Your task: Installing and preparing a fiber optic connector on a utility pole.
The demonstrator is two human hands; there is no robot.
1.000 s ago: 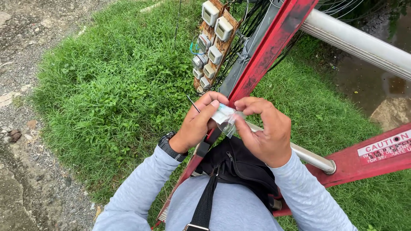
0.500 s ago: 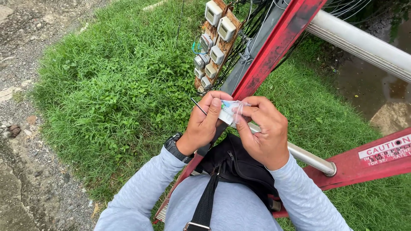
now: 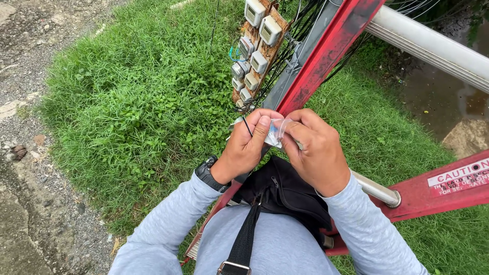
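High on the red ladder (image 3: 326, 56), the left hand (image 3: 247, 145) and right hand (image 3: 316, 153) both pinch a small clear plastic bag (image 3: 276, 131) above the black pouch (image 3: 285, 191); gripping firmly near its edge should prevent dropping it.

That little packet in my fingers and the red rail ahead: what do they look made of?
Small packet: looks like thin clear plastic film, since it is see-through and crinkled with a faint sheen. Red rail: painted, matte and worn; the flat straight shape suggests fibreglass or metal, but I cannot tell which.
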